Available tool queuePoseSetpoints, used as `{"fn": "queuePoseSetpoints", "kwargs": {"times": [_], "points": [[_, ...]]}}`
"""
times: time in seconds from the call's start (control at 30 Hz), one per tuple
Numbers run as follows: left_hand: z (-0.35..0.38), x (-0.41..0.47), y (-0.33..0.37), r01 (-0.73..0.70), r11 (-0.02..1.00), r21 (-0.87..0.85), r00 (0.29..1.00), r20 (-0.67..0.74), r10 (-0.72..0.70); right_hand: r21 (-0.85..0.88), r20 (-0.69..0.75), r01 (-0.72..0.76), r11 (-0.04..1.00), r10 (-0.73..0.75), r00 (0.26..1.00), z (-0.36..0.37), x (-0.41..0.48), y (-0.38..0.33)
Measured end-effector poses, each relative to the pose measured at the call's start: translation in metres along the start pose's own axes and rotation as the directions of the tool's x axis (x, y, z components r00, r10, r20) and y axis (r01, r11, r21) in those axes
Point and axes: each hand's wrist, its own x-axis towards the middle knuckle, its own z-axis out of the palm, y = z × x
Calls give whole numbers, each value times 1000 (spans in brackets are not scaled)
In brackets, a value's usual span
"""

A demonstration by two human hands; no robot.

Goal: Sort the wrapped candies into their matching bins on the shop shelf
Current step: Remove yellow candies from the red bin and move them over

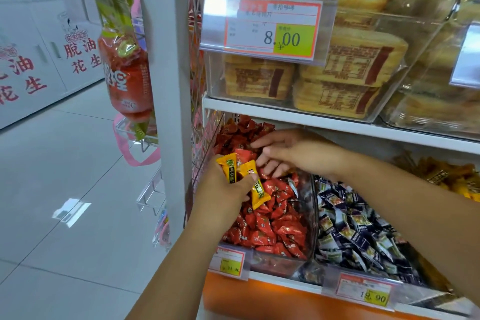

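Orange candies [260, 193] pinched in left fingers [242, 184] above the red-candy bin [275, 264]

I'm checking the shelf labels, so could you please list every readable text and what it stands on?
"8.00" with ¥: large price tag on the upper bin.
"19.90": lower right tag, under the dark-wrapped candies.
"21.90", blurry: lower left tag, under the red candies.
"脱油花生": white cartons, left.
Unreadable: yellow candies in the left hand, biscuit packs, orange bag.
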Motion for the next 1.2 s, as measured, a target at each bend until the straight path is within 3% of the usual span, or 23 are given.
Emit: {"fn": "queuePoseSetpoints", "kwargs": {"times": [0.1, 0.17, 0.23, 0.47, 0.53, 0.6, 0.7, 0.8, 0.93, 1.0, 1.07, 1.13, 1.2], "points": [[-6, 0, 0, -10, 998, 58, 1000, 5, 10, -461, -144, -87, 883, 22, 989, -18, 7, 8], [-9, -1, 2, -16, 996, 90, 999, 31, 13, -650, -57, -102, 753, 86, 995, -17, 12, 15], [-9, -3, 5, -10, 998, 59, 999, 52, 7, -715, 6, -94, 693, 141, 990, -10, 16, 21], [-6, -5, 12, 26, 991, -129, 999, 46, -20, -886, -43, -111, 451, 158, 986, -4, 26, 32], [-6, -5, 12, 49, 987, -152, 998, 46, -43, -842, -54, -117, 527, 133, 990, -7, 25, 28], [-8, -4, 12, 51, 977, -205, 998, 56, -40, -697, -115, -131, 705, 70, 991, -16, 21, 19], [-10, -3, 13, 53, 941, -334, 997, 78, -28, -274, -146, -49, 961, 9, 989, -25, 6, 4], [-11, -5, 13, 51, 935, -352, 993, 122, -8, -14, 3, 29, 999, -29, 1000, -21, -9, -8], [-9, -8, 12, 41, 978, -206, 975, 224, 6, 112, 161, 49, 993, -67, 985, 0, -8, -16], [-9, -8, 10, 15, 989, -146, 984, 175, 11, 96, 152, 44, 994, -58, 987, 3, 4, -16], [-12, -7, 8, 10, 993, -121, 997, 81, 0, -19, 34, 1, 1000, 0, 999, -6, 22, -8], [-16, -5, 4, 19, 992, -125, 999, 53, -12, -296, -43, -70, 953, 60, 997, -17, 37, 5], [-18, -4, 1, 12, 993, -114, 997, 77, -3, -615, -38, -98, 782, 95, 995, -21, 47, 17]]}}
